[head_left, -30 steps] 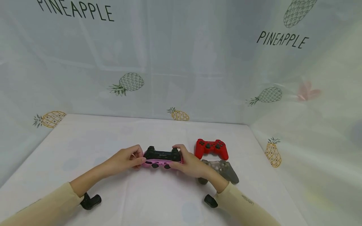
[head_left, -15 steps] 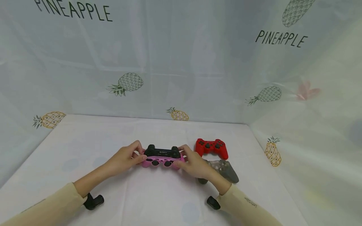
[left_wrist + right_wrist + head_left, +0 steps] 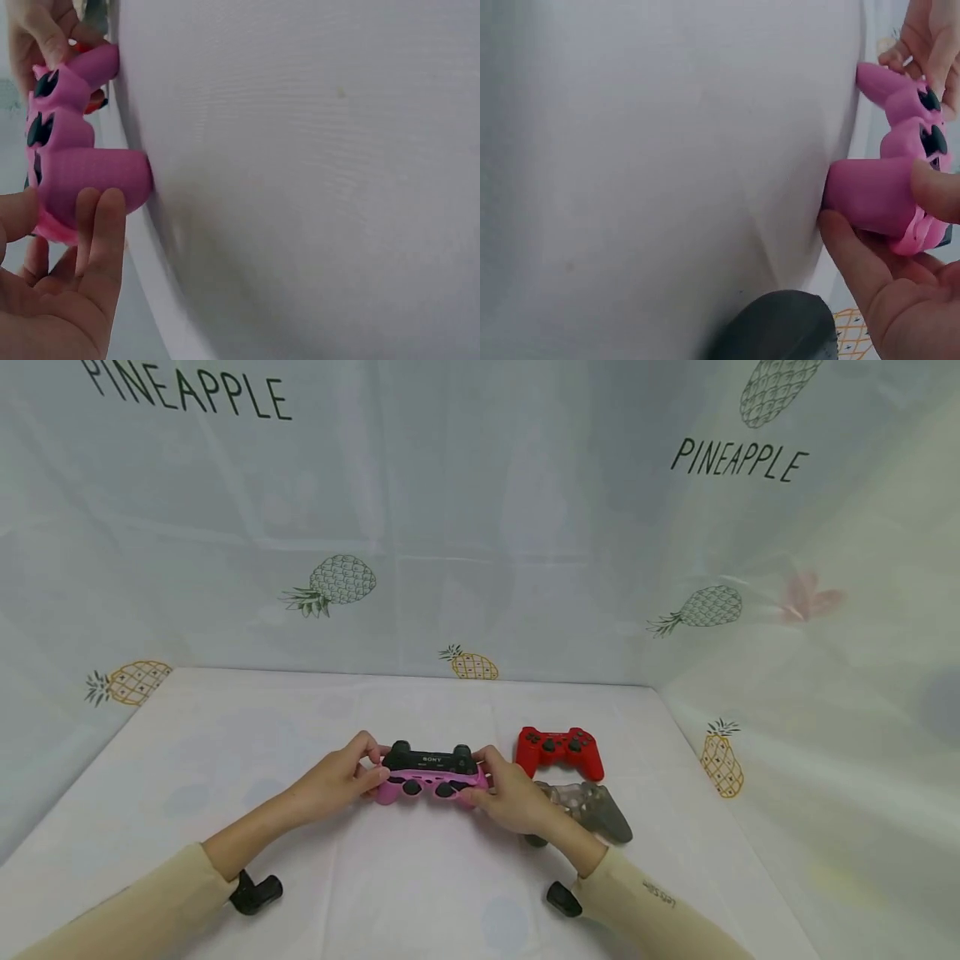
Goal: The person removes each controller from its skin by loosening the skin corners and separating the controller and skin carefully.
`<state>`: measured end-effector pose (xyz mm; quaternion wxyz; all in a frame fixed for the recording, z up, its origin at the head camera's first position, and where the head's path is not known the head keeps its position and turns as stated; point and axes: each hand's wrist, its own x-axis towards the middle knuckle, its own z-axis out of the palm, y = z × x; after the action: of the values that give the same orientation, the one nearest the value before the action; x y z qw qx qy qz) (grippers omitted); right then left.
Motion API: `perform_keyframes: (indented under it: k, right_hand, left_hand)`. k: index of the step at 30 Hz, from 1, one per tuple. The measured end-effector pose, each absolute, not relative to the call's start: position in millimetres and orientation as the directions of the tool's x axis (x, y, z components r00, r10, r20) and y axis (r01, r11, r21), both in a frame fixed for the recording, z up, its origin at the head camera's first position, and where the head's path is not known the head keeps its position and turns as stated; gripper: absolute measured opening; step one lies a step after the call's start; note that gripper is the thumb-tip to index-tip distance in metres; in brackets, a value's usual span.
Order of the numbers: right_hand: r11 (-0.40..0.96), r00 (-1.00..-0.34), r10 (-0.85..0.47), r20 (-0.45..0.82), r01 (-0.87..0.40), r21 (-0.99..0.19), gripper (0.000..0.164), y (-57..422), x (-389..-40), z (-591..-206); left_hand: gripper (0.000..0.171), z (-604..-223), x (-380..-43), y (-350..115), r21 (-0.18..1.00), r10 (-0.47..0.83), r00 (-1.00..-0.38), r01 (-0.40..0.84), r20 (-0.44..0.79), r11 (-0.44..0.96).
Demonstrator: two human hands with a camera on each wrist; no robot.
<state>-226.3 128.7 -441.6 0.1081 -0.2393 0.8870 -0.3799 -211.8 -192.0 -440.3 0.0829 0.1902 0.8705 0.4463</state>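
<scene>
A black game controller (image 3: 432,762) marked SONY has a pink, rubbery-looking cover (image 3: 424,778) around its near side and grips. Dark thumbsticks poke through the pink. My left hand (image 3: 333,781) pinches the controller's left end between thumb and fingers; in the left wrist view, fingers (image 3: 105,225) lie along a pink grip. At the right end, my right hand (image 3: 516,793) holds it the same way, with the thumb (image 3: 936,191) on the pink side. In both wrist views the pink grips reach down to the tabletop, and the palms hide part of the far side.
A red controller (image 3: 560,752) lies on the white-covered table (image 3: 420,877) behind my right hand. Beside it, a grey translucent controller (image 3: 600,810) is partly hidden under my right forearm. A sheet printed with pineapples hangs behind the table.
The controller has tipped slightly, so more of its pink near side and the grips show. Both hands have shifted a little with it and keep their hold. The other controllers stay put.
</scene>
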Motion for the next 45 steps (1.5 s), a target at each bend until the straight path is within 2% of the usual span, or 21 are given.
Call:
perform_keyframes:
  k: [3, 8, 11, 15, 18, 21, 23, 30, 36, 41, 45]
  right_hand:
    - [0.614, -0.865, -0.501, -0.015, -0.344, -0.711, 0.05, 128, -229, -442]
    - [0.629, -0.884, -0.466, -0.028, -0.309, -0.713, 0.054, 127, -233, -443]
    - [0.629, -0.891, -0.454, 0.019, -0.336, -0.701, 0.057, 127, -233, -439]
    - [0.614, -0.869, -0.461, 0.18, -0.459, -0.642, 0.05, 127, -229, -429]
    - [0.599, -0.813, -0.496, 0.306, -0.575, -0.556, 0.031, 126, -227, -419]
    - [0.589, -0.752, -0.546, 0.369, -0.657, -0.47, 0.015, 124, -227, -412]
    - [0.584, -0.732, -0.573, 0.368, -0.68, -0.444, 0.011, 123, -227, -409]
    - [0.604, -0.726, -0.615, 0.308, -0.684, -0.408, 0.013, 121, -230, -408]
    - [0.618, -0.708, -0.614, 0.35, -0.707, -0.344, 0.012, 121, -232, -411]
    - [0.655, -0.724, -0.605, 0.333, -0.689, -0.31, 0.01, 119, -232, -410]
    - [0.677, -0.736, -0.615, 0.282, -0.676, -0.29, 0.007, 117, -232, -408]
  left_hand:
    - [0.034, -445, -212, -189, 0.803, 0.415, -0.909, 0.262, 0.02, 0.536]
    - [0.081, -451, -217, -181, 0.771, 0.402, -0.914, 0.293, 0.053, 0.566]
    - [0.093, -450, -221, -177, 0.729, 0.391, -0.916, 0.325, 0.085, 0.602]
    - [0.085, -446, -222, -174, 0.704, 0.387, -0.916, 0.342, 0.103, 0.623]
    - [0.082, -442, -221, -173, 0.69, 0.38, -0.918, 0.35, 0.117, 0.633]
    - [0.08, -439, -219, -172, 0.685, 0.388, -0.912, 0.369, 0.136, 0.628]
    - [0.08, -437, -218, -171, 0.688, 0.401, -0.904, 0.385, 0.147, 0.615]
    - [0.078, -431, -213, -166, 0.673, 0.427, -0.885, 0.431, 0.186, 0.601]
    - [0.086, -429, -213, -161, 0.659, 0.43, -0.886, 0.43, 0.176, 0.617]
    - [0.091, -430, -215, -157, 0.673, 0.431, -0.888, 0.418, 0.161, 0.61]
    - [0.088, -433, -219, -154, 0.655, 0.414, -0.886, 0.441, 0.209, 0.613]
